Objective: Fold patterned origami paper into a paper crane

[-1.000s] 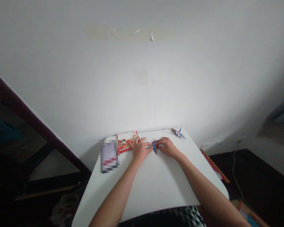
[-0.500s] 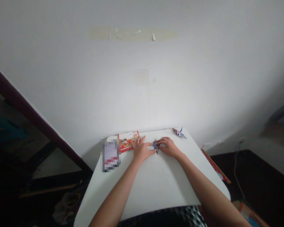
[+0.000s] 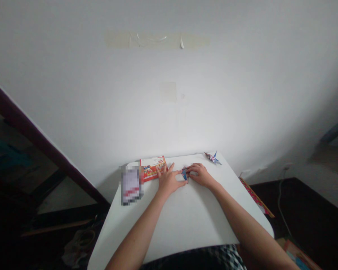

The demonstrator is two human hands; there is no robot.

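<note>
A small piece of folded blue patterned paper (image 3: 184, 174) lies on the white table (image 3: 191, 217), between my two hands. My left hand (image 3: 169, 181) touches its left side with the index finger and its lower tip with the thumb, the other fingers spread. From the right, my right hand (image 3: 199, 174) pinches the paper with its fingers curled over that side and partly hiding it. Beyond that hand, near the back right corner, rests a finished-looking folded paper crane (image 3: 213, 158) in blue, white and red.
A red and white printed packet (image 3: 153, 168) lies just past my left fingers. Left of it is a phone-shaped object (image 3: 132, 185), blurred out. The white wall (image 3: 169, 123) rises behind the table's back edge. A cable (image 3: 280, 202) hangs at the right.
My left thumb has moved in to the lower tip of the folded paper, and its blue flap now sits closer to the right hand. The right hand has hardly moved.
</note>
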